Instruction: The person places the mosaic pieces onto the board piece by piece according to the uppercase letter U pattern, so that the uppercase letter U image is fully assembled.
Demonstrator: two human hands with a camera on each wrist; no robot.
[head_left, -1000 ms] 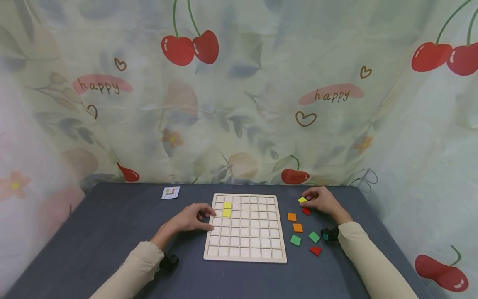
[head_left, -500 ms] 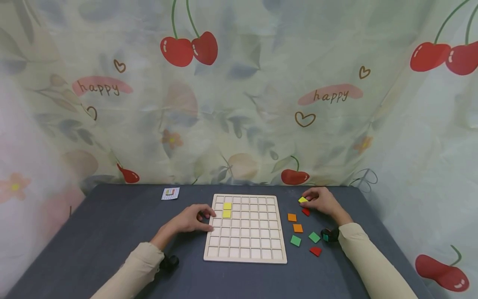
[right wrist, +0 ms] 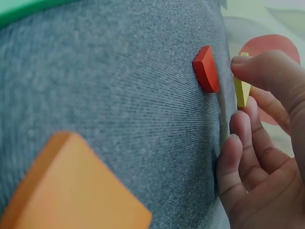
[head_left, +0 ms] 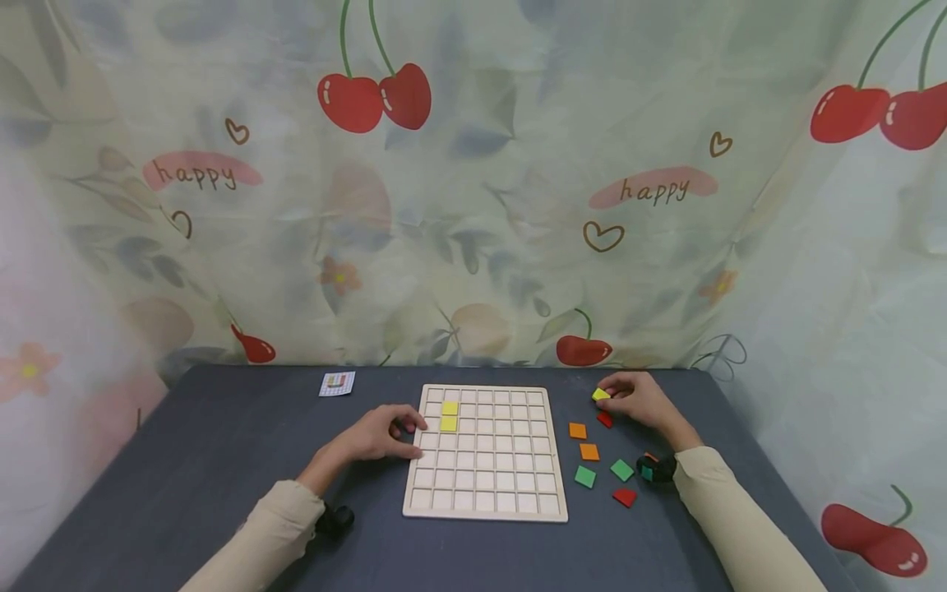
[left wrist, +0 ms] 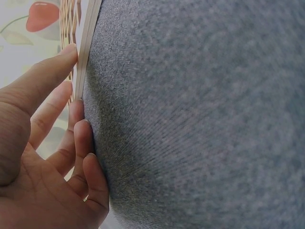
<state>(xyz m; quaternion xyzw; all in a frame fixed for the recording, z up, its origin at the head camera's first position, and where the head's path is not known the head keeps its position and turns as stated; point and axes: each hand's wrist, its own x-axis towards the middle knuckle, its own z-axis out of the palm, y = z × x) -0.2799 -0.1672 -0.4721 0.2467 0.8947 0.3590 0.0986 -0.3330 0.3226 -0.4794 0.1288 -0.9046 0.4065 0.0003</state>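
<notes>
A pale wooden grid board (head_left: 473, 510) lies mid-table, with two yellow square tiles (head_left: 449, 423) in adjoining cells near its upper left. My left hand (head_left: 379, 432) rests at the board's left side; thumb and fingertips touch the rim (left wrist: 85, 52) in the left wrist view, other fingers loosely bent against the table. Right of the board, my right hand (head_left: 638, 398) pinches a yellow square tile (head_left: 600, 395) between thumb and fingers. The right wrist view shows this yellow tile (right wrist: 242, 88) tilted on edge beside a red tile (right wrist: 207, 70).
Loose orange (head_left: 588, 452), green (head_left: 585, 477) and red tiles (head_left: 625, 497) lie between board and right arm. An orange tile (head_left: 651, 457) is partly hidden behind the right wrist camera. A small printed card (head_left: 337, 384) lies at the back left. Patterned curtain (head_left: 473, 205) hangs behind the table.
Both hands stay almost still, the right one still pinching the yellow tile. The right wrist shifts very slightly, and the whole view drifts a little.
</notes>
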